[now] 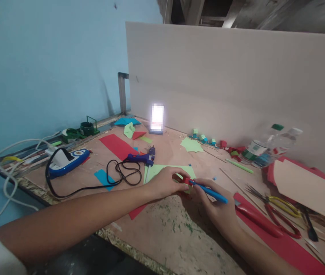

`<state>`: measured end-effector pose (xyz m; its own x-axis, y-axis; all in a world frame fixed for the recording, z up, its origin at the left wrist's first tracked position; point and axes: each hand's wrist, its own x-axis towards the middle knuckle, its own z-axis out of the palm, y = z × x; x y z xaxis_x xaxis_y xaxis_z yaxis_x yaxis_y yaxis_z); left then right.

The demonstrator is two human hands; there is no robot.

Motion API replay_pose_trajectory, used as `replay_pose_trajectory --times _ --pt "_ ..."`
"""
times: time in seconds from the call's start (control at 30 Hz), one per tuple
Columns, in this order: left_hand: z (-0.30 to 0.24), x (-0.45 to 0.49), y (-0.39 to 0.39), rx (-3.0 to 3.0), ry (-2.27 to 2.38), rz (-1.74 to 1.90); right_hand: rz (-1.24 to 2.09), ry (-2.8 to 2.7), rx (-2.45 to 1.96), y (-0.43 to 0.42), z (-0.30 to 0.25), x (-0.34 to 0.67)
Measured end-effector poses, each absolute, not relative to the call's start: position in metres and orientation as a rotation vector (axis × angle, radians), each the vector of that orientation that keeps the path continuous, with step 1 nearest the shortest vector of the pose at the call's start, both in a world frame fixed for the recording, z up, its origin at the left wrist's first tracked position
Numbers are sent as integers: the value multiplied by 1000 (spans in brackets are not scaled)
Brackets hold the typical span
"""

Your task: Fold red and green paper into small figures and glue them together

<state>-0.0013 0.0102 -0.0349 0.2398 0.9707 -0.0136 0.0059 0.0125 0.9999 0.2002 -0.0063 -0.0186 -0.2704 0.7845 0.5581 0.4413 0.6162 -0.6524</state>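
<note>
Between the thumb and fingers of my left hand [170, 182] is a small red paper cube [187, 181]. My right hand [214, 206] grips a blue pen [212, 194], whose tip meets the cube's right side. Part of the cube is hidden by my fingers. Beneath both hands lies a light green paper sheet [158, 170]. A blue glue gun [145, 157] rests just beyond my left hand, its black cord looping to the left. To the right of my right hand are a red-handled cutter [261, 218] and scissors [282, 208] with red and yellow handles.
Along the white board stand several small green, blue and red paper cubes [203, 138]. Plastic bottles [255, 151] and a paper stack [308, 187] are on the right. A power strip [69, 162] with cables is on the left. A bright screen [157, 116] stands at the back.
</note>
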Motion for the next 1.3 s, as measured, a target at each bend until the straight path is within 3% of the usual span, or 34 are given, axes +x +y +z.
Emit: replay_pose_trajectory --times 1.3 --pt "-29 -1 8 1355 1048 1013 306 -1971 -828 -6 -17 200"
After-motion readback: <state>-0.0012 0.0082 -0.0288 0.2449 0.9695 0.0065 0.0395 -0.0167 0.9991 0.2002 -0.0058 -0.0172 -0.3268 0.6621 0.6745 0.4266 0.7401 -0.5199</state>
